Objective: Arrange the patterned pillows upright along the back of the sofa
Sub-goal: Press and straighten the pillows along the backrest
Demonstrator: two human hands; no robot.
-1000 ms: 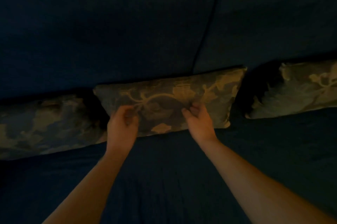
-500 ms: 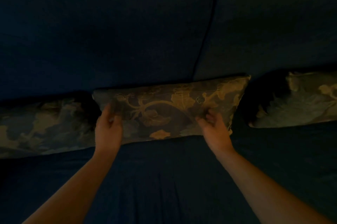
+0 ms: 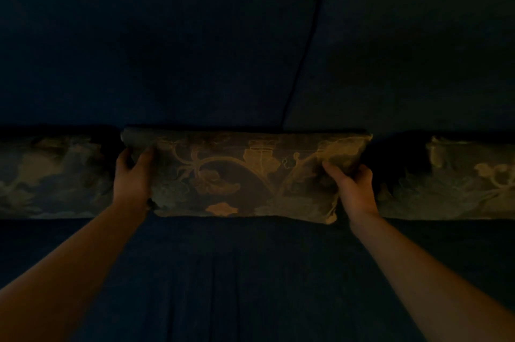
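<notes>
Left hand at 9 o'clock and right hand at 3 o'clock, fingers clamped on middle pillow ends; no writing legible.

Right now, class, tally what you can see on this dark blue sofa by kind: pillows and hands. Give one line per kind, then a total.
Patterned floral fabric pillows: 3 (middle pillow, left pillow, right pillow)
Bare hands: 2 (left hand, right hand, each with a grip on an end of the middle pillow)
Total: 5
</notes>
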